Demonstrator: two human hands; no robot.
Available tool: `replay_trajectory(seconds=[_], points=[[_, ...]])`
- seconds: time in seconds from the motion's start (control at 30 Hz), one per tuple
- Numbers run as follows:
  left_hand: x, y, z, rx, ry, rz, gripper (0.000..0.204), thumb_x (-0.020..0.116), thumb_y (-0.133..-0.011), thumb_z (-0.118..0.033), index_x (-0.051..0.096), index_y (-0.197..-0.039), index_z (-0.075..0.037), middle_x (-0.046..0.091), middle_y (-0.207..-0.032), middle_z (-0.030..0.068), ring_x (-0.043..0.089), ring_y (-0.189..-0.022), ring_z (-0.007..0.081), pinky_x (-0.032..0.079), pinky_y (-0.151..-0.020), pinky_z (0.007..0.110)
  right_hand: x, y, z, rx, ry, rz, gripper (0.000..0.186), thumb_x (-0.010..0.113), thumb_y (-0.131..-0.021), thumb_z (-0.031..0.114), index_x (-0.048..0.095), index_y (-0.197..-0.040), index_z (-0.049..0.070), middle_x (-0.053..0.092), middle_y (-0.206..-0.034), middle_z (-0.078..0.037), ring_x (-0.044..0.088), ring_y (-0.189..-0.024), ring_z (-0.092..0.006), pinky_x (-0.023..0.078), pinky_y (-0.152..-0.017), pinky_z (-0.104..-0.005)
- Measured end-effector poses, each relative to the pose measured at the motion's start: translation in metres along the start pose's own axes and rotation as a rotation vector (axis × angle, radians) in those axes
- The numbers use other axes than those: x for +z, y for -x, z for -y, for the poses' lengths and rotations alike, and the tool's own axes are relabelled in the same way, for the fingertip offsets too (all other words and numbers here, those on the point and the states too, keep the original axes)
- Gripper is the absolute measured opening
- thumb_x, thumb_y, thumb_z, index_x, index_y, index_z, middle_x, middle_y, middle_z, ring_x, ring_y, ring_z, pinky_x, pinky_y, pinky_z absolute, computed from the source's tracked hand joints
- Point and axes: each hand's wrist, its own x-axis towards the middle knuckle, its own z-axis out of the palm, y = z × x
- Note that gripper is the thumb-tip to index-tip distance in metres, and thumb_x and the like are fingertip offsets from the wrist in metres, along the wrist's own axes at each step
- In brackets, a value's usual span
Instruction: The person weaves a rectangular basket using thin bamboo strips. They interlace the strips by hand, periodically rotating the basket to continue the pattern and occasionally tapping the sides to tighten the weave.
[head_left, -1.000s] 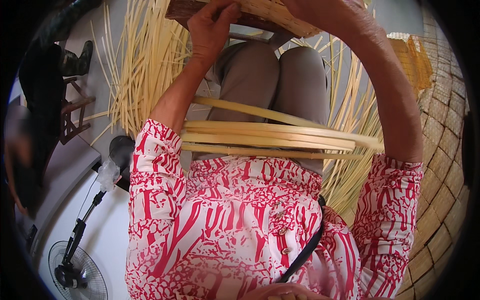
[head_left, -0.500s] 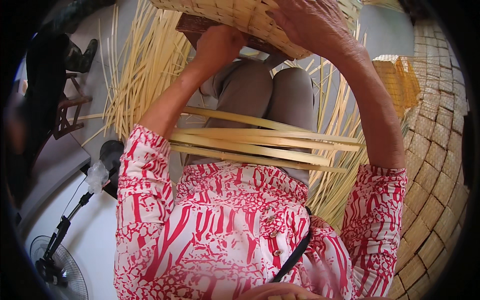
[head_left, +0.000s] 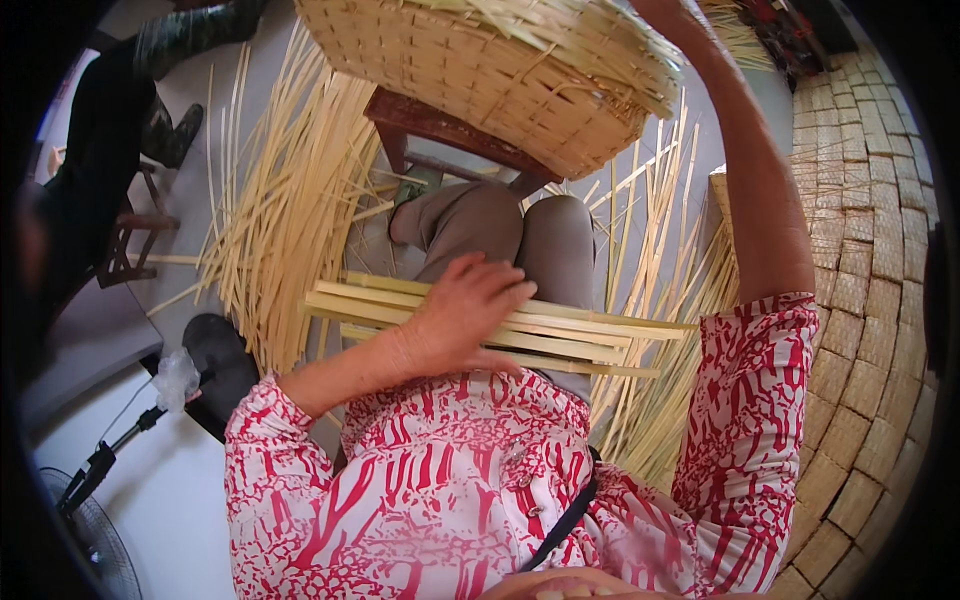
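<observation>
My left hand (head_left: 465, 315) lies across a small bundle of pale bamboo strips (head_left: 585, 332) on my lap. Its fingers are stretched out and the thumb is apart, with the palm over the strips. Beyond my knees a woven bamboo basket (head_left: 480, 85) rests tilted on a dark red wooden stool (head_left: 440, 125), loose strip ends poking up along its upper side. At the basket's far right corner is my right hand (head_left: 665, 10), mostly cut off by the picture's top edge, so its fingers do not show.
Long loose strips (head_left: 290, 210) cover the floor left of the stool, and more (head_left: 660, 220) lie to the right. Rows of stacked woven pieces (head_left: 850, 300) line the right side. At left are a standing fan (head_left: 90, 530), a small stool (head_left: 140, 230) and another person's leg (head_left: 100, 140).
My left hand has come back from the stool's edge onto the strips on my lap. My right hand has moved farther away along the basket, which now shows more fully.
</observation>
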Motion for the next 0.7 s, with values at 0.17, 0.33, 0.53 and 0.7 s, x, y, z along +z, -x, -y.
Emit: replay_trajectory(seconds=[0.17, 0.33, 0.53, 0.7], points=[[-0.010, -0.002, 0.001, 0.029, -0.126, 0.176, 0.100, 0.083, -0.067, -0.058, 0.051, -0.143, -0.003, 0.059, -0.134, 0.0165, 0.054, -0.129, 0.0337, 0.035, -0.113, 0.056, 0.002, -0.002, 0.051, 0.230, 0.174, 0.289, 0.047, 0.066, -0.097, 0.044, 0.070, -0.125, 0.007, 0.073, -0.107, -0.010, 0.067, -0.101, -0.0199, 0.054, -0.087, -0.0377], [0.004, 0.004, -0.012, 0.086, -0.112, 0.130, 0.100, 0.085, -0.070, -0.049, 0.044, -0.148, -0.001, 0.060, -0.128, 0.0135, 0.056, -0.128, 0.0292, 0.031, -0.117, 0.055, -0.007, -0.019, 0.037, 0.283, 0.189, 0.492, 0.063, 0.059, -0.095, 0.066, 0.073, -0.120, 0.009, 0.073, -0.109, -0.010, 0.065, -0.103, -0.0194, 0.051, -0.092, -0.0404], [0.020, 0.023, -0.003, 0.118, -0.065, 0.103, 0.091, 0.079, -0.078, -0.050, 0.045, -0.147, -0.002, 0.060, -0.125, 0.0120, 0.057, -0.124, 0.0274, 0.031, -0.118, 0.053, 0.000, -0.029, 0.043, 0.371, -0.067, 0.685, 0.073, 0.061, -0.090, 0.075, 0.075, -0.123, 0.011, 0.076, -0.104, -0.008, 0.070, -0.090, -0.0143, 0.055, -0.082, -0.0332], [0.025, 0.019, -0.006, 0.126, -0.052, 0.088, 0.085, 0.078, -0.079, -0.050, 0.049, -0.144, -0.004, 0.061, -0.123, 0.0115, 0.057, -0.123, 0.0272, 0.031, -0.118, 0.052, -0.010, -0.026, 0.033, 0.336, -0.022, 0.672, 0.068, 0.063, -0.090, 0.072, 0.076, -0.112, 0.008, 0.075, -0.095, -0.009, 0.071, -0.085, -0.0160, 0.056, -0.079, -0.0342]])
